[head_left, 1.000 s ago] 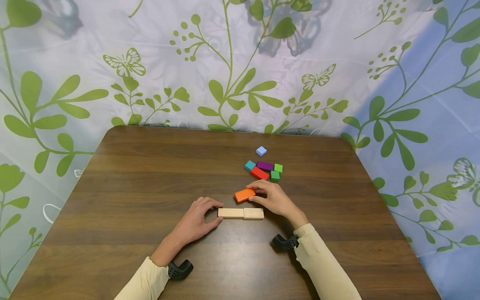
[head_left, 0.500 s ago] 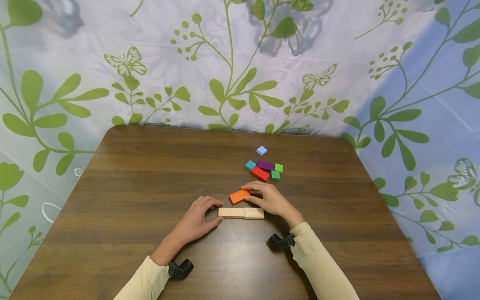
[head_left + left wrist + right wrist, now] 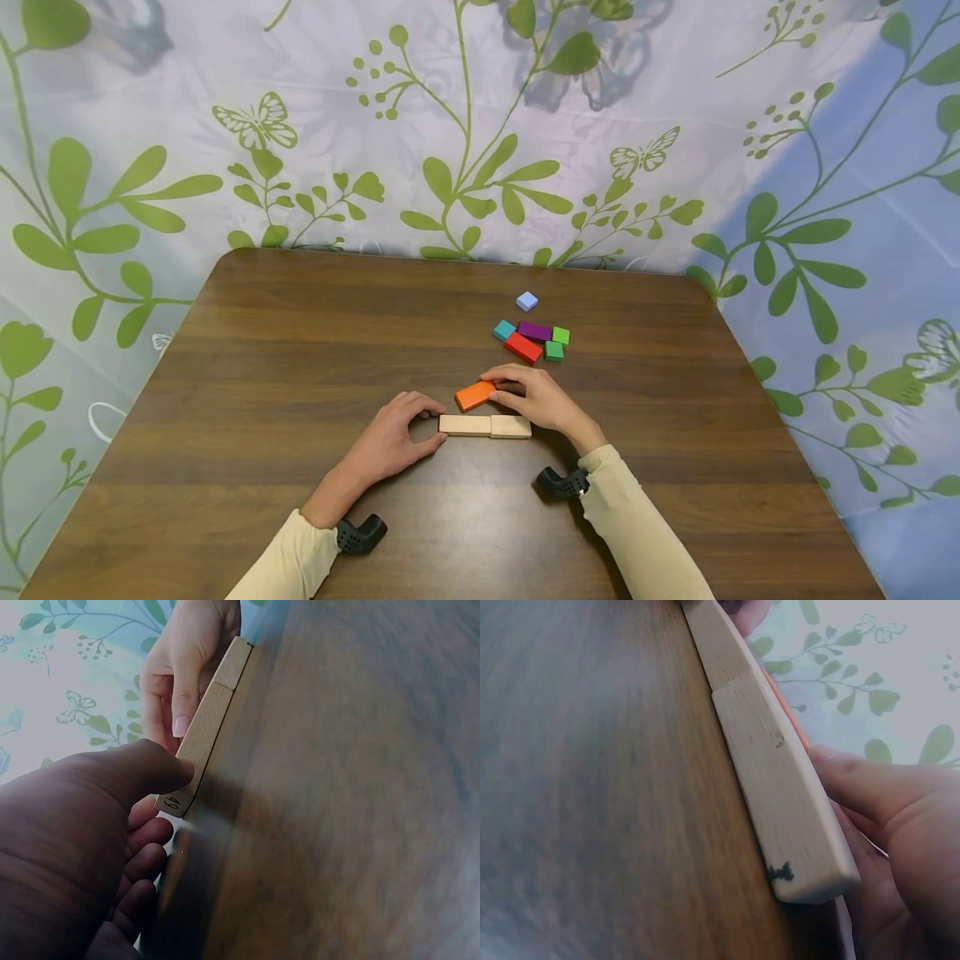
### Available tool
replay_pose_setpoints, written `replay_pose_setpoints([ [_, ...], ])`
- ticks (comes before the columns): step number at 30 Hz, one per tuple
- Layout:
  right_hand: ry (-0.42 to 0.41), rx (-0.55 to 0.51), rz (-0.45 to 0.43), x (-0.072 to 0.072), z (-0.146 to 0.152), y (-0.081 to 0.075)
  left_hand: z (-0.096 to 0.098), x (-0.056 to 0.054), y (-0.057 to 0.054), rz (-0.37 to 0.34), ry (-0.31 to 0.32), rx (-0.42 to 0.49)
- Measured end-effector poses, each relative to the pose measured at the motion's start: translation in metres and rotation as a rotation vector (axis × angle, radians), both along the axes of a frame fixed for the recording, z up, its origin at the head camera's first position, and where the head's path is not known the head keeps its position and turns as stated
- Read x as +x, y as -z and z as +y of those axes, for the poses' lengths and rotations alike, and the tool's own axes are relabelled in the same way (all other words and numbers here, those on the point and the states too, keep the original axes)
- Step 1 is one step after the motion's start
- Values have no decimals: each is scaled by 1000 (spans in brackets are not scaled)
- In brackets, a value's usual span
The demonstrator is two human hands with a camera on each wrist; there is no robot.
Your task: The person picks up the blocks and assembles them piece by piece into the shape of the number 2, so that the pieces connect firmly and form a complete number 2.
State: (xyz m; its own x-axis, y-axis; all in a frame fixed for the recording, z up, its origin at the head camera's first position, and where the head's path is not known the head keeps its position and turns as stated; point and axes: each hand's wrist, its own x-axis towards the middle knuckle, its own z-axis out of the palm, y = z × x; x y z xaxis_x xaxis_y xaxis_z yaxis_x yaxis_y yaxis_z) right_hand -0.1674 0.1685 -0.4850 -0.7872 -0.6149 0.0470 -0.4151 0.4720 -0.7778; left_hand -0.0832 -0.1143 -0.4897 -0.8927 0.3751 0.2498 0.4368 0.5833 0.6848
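Two plain wooden blocks lie end to end in a row on the table; the left block [image 3: 465, 426] meets the right block [image 3: 512, 427]. My left hand [image 3: 393, 433] pinches the left end of that row, its thumb on the near side. The left wrist view shows this thumb [image 3: 161, 769] against the wood, beside a number marked on the block's end. Just behind the row, my right hand [image 3: 543, 402] pinches an orange block [image 3: 475, 396] by its right end. In the right wrist view the wooden row hides most of the orange block [image 3: 786, 701].
Behind the right hand sit a red block [image 3: 523, 347], a purple block [image 3: 535, 332], a teal block [image 3: 504, 331], a light green block [image 3: 561, 335] and a dark green block [image 3: 553, 351]. A pale blue block [image 3: 527, 301] lies farther back. Patterned cloth [image 3: 420, 125] hangs behind the table [image 3: 300, 333].
My right hand has moved the orange block left and slightly nearer to me, behind the wooden row, mostly in the first half second. The left hand and wooden blocks have stayed in place.
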Motion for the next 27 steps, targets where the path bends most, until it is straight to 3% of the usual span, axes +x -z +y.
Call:
replay_pose_setpoints([
  [12,14,5,-72,-1,-1,1,0,0,1,-6,5,7],
  [27,16,21,-77,0,-4,-2,0,0,0,-16,3,8],
])
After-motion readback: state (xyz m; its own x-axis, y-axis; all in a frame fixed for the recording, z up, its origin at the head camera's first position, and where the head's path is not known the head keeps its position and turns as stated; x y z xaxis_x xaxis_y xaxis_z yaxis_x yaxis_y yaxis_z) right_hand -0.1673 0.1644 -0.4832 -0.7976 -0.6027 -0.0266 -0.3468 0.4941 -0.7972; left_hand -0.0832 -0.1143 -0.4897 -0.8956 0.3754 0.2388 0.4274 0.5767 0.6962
